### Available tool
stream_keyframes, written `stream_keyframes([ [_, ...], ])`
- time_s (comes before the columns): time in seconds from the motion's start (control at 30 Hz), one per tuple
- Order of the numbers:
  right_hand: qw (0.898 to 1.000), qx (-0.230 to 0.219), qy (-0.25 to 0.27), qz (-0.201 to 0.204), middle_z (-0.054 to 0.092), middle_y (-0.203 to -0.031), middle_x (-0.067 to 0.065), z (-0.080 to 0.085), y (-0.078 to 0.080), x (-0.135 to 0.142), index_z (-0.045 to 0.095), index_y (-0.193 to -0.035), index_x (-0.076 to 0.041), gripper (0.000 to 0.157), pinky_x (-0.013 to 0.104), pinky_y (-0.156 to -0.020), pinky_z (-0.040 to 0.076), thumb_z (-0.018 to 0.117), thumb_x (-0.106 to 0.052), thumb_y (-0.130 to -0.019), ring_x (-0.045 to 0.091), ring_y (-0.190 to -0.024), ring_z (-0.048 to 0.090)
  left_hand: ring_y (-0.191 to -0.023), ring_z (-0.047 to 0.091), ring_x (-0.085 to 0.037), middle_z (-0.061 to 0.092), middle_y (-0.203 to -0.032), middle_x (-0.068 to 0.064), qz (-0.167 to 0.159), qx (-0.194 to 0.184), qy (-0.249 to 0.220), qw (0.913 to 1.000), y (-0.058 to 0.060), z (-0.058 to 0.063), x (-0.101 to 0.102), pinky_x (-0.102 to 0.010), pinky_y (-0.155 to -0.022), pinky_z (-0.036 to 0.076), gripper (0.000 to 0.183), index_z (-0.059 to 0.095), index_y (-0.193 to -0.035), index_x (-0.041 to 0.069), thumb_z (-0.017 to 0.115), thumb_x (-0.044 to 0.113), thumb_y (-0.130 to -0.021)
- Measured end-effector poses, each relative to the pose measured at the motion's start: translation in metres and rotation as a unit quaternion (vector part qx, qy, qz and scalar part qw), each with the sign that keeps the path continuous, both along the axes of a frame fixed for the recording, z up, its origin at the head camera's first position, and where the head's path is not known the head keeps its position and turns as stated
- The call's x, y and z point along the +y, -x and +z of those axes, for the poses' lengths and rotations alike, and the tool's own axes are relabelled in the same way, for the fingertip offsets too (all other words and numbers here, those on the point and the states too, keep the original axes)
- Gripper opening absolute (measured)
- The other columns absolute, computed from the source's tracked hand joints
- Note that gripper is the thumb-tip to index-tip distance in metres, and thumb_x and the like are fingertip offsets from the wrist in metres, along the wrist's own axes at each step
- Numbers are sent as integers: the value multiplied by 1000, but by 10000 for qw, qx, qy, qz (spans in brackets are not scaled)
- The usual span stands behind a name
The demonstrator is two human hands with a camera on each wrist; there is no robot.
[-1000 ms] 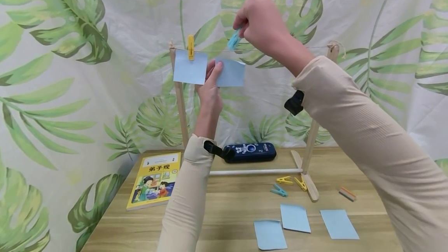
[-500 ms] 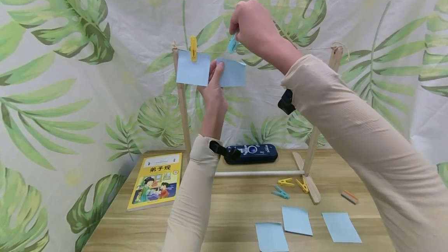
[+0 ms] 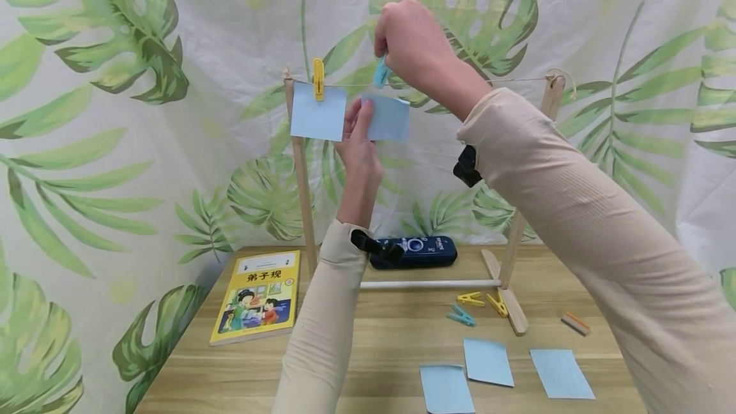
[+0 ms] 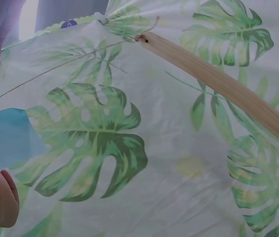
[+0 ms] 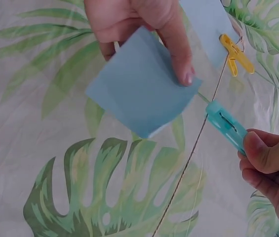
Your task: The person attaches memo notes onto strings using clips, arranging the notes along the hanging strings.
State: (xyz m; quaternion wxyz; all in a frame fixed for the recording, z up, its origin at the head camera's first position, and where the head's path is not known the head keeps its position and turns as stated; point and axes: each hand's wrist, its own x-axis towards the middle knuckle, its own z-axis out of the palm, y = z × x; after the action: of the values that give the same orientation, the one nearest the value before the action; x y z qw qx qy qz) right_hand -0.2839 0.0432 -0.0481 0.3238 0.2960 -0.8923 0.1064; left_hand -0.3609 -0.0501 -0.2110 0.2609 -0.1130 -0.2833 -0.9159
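Observation:
My left hand pinches a blue paper square just below the string, its thumb on the near face. Above it, my right hand pinches a turquoise clothespin by its handle end. In the right wrist view the tip of the clothespin meets the string, apart from the held paper. To the left, another blue square hangs from the string under a yellow clothespin.
A wooden frame carries the string. On the table lie a yellow book, a dark pencil case, yellow clothespins, a turquoise clothespin, several blue squares and a small striped block.
My right hand has lowered slightly and moved left, bringing the turquoise clothespin down to the string. My left hand has shifted a little right with the paper square.

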Motion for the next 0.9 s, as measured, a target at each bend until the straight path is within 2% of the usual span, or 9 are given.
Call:
stream_keyframes([
  [0.1,10000,38,-56,-29,76,-106,18,0,0,-1,79,-93,4,43,38,-91,56,38,16,-91,29,-105,69,-100,65,-14,70,-104,4,-54,274,-69,9996,-2,6,-2,-28,-92,52,10,72,-100,17,70,8,-95],
  [0.23,9999,35,-111,-107,76,-103,16,0,0,-4,79,-90,2,47,35,-83,53,35,19,-86,24,-93,64,-106,63,-15,66,-113,4,-119,268,-205,9994,-5,9,-4,-30,-98,50,19,67,-111,15,71,8,-94],
  [0.33,9998,56,-119,-141,68,-83,11,0,2,-6,74,-77,0,45,31,-69,43,33,20,-82,20,-74,49,-109,63,-15,64,-118,4,-125,186,-260,9994,-7,10,-4,-31,-102,49,26,65,-118,14,73,10,-94],
  [0.4,9997,129,-123,-137,52,-67,6,-1,2,-6,63,-65,-3,41,30,-60,33,33,20,-80,18,-66,34,-111,62,-14,64,-120,5,-95,94,-244,9996,-7,12,-4,-31,-104,48,29,65,-121,14,74,12,-93],
  [0.47,9997,193,-116,-127,38,-62,3,-1,3,-7,55,-61,-6,39,30,-57,24,33,20,-79,17,-64,23,-111,63,-14,65,-122,5,-89,8,-273,9996,-7,12,-5,-31,-104,48,31,66,-122,14,76,13,-92],
  [0.63,9996,202,-128,-147,35,-62,3,-2,1,-7,55,-61,-5,39,30,-57,24,33,20,-82,18,-63,23,-110,65,-15,66,-122,4,-82,-34,-296,9995,-6,13,-5,-31,-104,49,30,68,-119,14,78,14,-91],
  [0.8,9993,303,-189,-113,18,-61,0,-4,2,-6,37,-57,-10,40,29,-54,18,33,20,-83,15,-60,13,-111,64,-16,65,-122,4,-221,-11,-289,9993,-4,13,-4,-31,-105,48,26,70,-117,14,76,14,-92],
  [0.9,9992,335,-182,-118,18,-61,-1,-3,2,-5,37,-57,-10,40,28,-54,17,34,19,-83,14,-60,12,-111,64,-16,65,-123,5,-288,-7,-260,9992,-4,14,-4,-31,-105,47,27,70,-119,14,75,14,-93],
])
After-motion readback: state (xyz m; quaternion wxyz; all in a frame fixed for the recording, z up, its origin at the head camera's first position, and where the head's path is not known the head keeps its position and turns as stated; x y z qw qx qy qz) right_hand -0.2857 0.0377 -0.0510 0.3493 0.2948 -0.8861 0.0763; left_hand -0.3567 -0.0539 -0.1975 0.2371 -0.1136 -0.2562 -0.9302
